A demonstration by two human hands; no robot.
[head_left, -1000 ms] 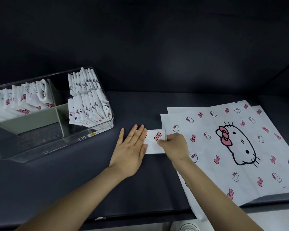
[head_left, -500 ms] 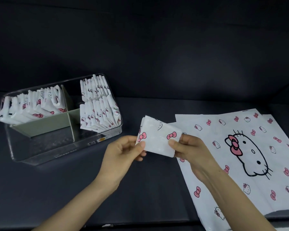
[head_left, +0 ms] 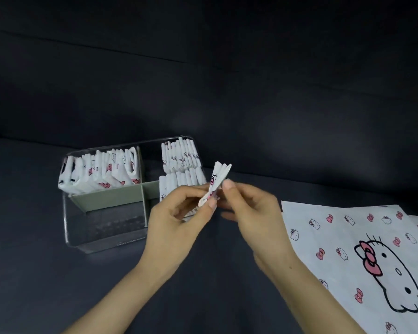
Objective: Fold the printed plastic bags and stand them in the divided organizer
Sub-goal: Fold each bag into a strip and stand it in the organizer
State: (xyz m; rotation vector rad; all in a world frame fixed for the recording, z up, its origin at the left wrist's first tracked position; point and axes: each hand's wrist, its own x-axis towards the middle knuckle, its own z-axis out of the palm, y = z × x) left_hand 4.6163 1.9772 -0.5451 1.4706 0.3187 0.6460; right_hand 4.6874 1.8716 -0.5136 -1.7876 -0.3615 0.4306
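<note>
A small folded bag (head_left: 218, 180), white with pink bows, is held edge-on in the air between both hands. My left hand (head_left: 179, 220) pinches its lower end, and my right hand (head_left: 249, 208) touches its side with thumb and fingertips. Just behind them stands the clear divided organizer (head_left: 87, 237) with a grey-green divider. Several folded bags (head_left: 101, 174) stand in its back left compartment and more folded bags (head_left: 179, 157) in its right compartments. Its front left compartment holds nothing. Flat printed bags (head_left: 362, 256) lie stacked at the right.
Everything rests on a dark cloth-covered surface (head_left: 34, 273), with a dark backdrop behind. The stack of flat bags runs off the right edge of view.
The folded bag has been lifted from the table and turned from flat-facing to edge-on, and carried left toward the organizer. The view has shifted, so the organizer now sits nearer the centre.
</note>
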